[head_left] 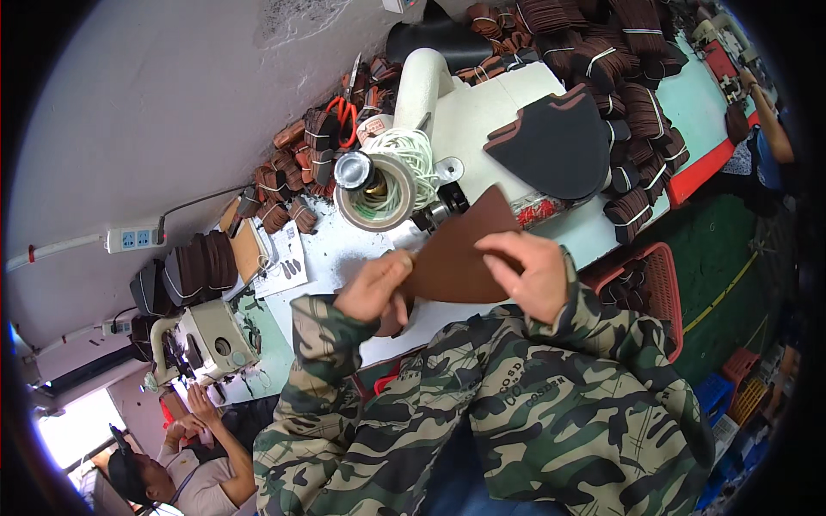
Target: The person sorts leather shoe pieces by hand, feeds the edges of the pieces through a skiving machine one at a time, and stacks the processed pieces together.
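Observation:
A brown leather piece [460, 254] with a pointed top is held up in front of me, above the front edge of the work table. My left hand [379, 284] is closed on its left edge, thumb on the near side. At its right side is my right hand [529, 271], thumb and forefinger apart and curved over its near face; the other fingers are partly hidden. Below my left hand another brown piece [396, 320] shows in part. Just behind the leather is the dark metal head of a sewing machine [443, 206], partly covered by it.
Stacked dark leather panels [551, 146] lie on the white machine bed [469, 112]. Left of it stand a tape roll [348, 206] with white cord [404, 155] and red-handled scissors [344, 116]. Tied bundles [641, 112] line the back. A pink basket [675, 301] is at right; co-workers sit at both sides.

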### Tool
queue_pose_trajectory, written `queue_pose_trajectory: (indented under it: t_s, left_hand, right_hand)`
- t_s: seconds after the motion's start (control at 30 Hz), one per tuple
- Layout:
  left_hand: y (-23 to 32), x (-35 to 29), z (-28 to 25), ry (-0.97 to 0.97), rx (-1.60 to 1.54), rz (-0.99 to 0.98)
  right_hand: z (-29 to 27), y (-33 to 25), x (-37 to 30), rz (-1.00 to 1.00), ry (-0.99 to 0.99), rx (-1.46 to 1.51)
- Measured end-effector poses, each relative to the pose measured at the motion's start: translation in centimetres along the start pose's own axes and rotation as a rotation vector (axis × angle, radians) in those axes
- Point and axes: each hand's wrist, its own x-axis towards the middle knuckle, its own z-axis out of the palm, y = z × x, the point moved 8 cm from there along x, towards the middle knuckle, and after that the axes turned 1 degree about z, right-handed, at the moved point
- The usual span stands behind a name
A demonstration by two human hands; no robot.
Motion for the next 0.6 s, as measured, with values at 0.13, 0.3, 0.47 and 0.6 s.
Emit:
queue_pose_trajectory:
  t_s: [0.13, 0.3, 0.47, 0.6]
  left_hand:
    - [-0.1, -0.4, 1.6, -0.086, 0.197, -0.050]
    - [0.2, 2.6, -1.1, -0.037, -0.055, -0.158]
    - [2.0, 4.3, -2.3, 0.095, 0.064, -0.123]
    - [2.6, 4.2, -0.8, 0.380, 0.231, -0.058]
  right_hand:
    - [-0.1, 0.3, -0.2, 0.004, -0.014, 0.000]
    - [7.3, 0.6, -3.5, -0.081, -0.335, -0.124]
    - [6.9, -0.5, -2.3, -0.058, -0.289, -0.045]
    - [1.9, -1.9, -0.8, -0.139, -0.188, -0.186]
